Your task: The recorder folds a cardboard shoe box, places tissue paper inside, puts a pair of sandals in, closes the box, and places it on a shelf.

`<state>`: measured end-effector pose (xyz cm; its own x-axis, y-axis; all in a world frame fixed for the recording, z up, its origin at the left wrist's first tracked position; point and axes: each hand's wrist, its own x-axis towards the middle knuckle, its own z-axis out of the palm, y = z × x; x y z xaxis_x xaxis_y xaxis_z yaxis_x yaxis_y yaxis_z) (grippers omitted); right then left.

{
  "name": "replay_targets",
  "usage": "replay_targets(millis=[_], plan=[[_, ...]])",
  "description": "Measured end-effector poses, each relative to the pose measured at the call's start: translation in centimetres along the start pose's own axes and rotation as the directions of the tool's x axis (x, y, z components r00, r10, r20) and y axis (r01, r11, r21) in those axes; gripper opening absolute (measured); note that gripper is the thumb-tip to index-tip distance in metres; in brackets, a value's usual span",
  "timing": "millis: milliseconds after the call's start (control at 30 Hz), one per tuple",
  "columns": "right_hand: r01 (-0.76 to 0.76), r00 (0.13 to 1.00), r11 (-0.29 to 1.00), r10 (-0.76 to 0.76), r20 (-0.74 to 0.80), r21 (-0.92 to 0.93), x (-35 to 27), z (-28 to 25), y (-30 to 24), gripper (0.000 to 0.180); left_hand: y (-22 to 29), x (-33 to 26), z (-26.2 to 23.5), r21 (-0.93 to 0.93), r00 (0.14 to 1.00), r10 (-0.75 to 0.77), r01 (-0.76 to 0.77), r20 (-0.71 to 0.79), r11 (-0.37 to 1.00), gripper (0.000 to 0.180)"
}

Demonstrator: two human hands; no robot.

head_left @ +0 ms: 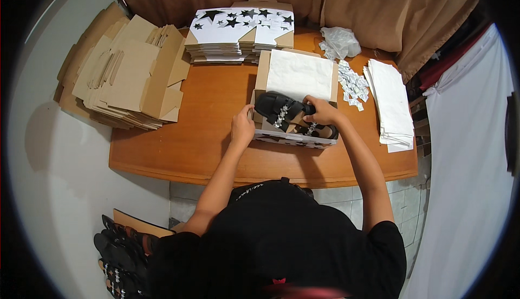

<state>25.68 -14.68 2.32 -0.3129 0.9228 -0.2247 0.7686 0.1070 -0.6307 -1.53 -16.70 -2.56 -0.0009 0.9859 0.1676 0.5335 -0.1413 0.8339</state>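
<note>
The right hand (320,111) grips one of two black sandals (279,109) over one open box (295,136); the left hand (242,127) holds the box edge.

Single view only: head-worn fisheye, left unit of pair, looking steeply down from above person's own torso. Faces forward across orange-brown wooden table (179,147), far edge toward frame top, tan curtain (357,1) along top rim. Mid range: whole tabletop fits in frame, forearms enter from lower centre. Straight edges bow near rim, dark vignette at corners. No second view, no overlap to report.
</note>
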Motion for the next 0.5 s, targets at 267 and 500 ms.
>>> replay_targets(millis=[267, 500], plan=[[0.012, 0.979, 0.997, 0.003, 0.203, -0.072, 1.7, 1.1, 0.5, 0.045, 1.3, -0.3, -0.1, 0.098, 1.000, -0.018, 0.018, 0.006, 0.995, 0.040], [-0.037, 0.967, 0.999, 0.042, 0.251, -0.023, 3.2, 2.8, 3.6, 0.049, 1.2, -0.4, 0.3, 0.114, 1.000, 0.006, -0.005, -0.009, 0.994, 0.044]])
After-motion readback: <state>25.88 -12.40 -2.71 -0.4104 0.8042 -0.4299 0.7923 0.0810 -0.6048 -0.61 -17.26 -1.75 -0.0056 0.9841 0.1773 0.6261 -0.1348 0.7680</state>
